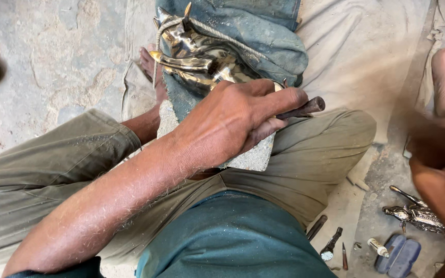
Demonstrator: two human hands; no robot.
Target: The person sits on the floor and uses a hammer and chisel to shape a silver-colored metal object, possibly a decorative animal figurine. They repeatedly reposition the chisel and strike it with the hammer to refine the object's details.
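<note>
The shiny brass animal figure (pixel 202 62) lies on folded blue denim cloth (pixel 263 36) over my lap, against a flat grey stone slab (pixel 251 157) that rests on my khaki trouser leg (pixel 315 154). The figure gleams gold, with curved limbs and a pale twisted cord (pixel 217 32) wound over its top. My left hand (pixel 243 116) covers its near end, fingers closed tight around a dark rod-like tool handle (pixel 307 108) that pokes out to the right of my knuckles. My right hand (pixel 441 164) is a blur at the right edge; I cannot tell whether it is closed or holding anything.

On the dusty ground just below that hand sits a second, darker metal figure (pixel 415 213). Near it lie a blue soft case (pixel 400 255), a small white tube (pixel 377 247), and a few slim hand tools (pixel 330 242). A bare foot (pixel 150 69) of mine shows beside the brass piece, on the pale ground sheet (pixel 366 56).
</note>
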